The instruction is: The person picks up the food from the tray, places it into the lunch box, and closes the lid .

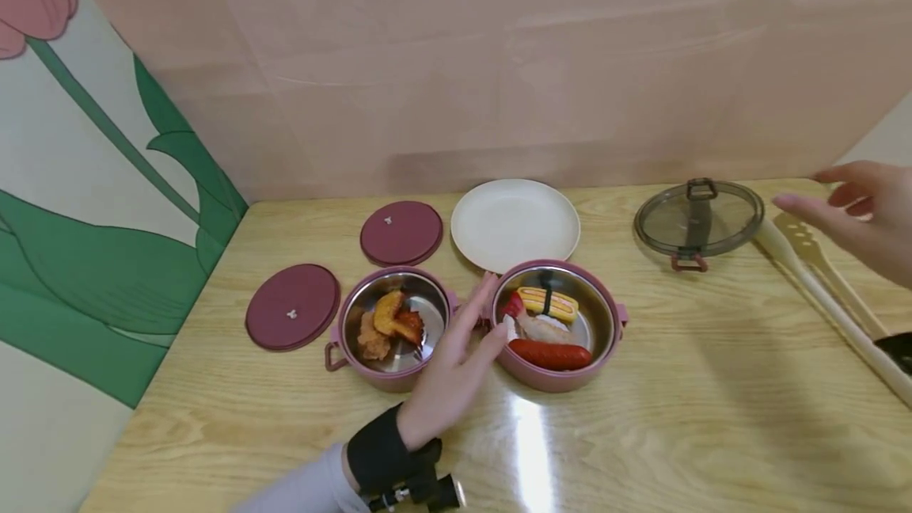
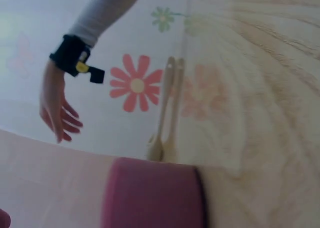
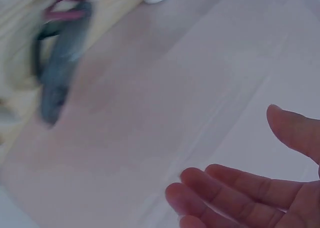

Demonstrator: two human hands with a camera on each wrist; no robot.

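My left hand (image 1: 452, 374) reaches between two pink pots with its fingers straight, its fingertips at the rim of the right pot (image 1: 545, 380). Inside that pot lie a red sausage (image 1: 550, 354), a yellow sushi piece with a dark band (image 1: 547, 303) and a shrimp sushi (image 1: 545, 329). The left pot (image 1: 388, 381) holds fried chicken pieces (image 1: 374, 341). My right hand (image 1: 872, 212) is raised at the far right, fingers loosely bent and thumb apart, holding nothing. Close to its left is the oval glass lid (image 1: 730, 220). The right wrist view shows that hand (image 3: 250, 195) with nothing in it.
A white plate (image 1: 515, 222) lies behind the right pot. Two maroon lids (image 1: 402, 232) lie flat, one behind and one left of the left pot. A slotted utensil (image 1: 805, 242) and another long pale utensil (image 1: 819, 295) lie at the right. A pink wall rises behind.
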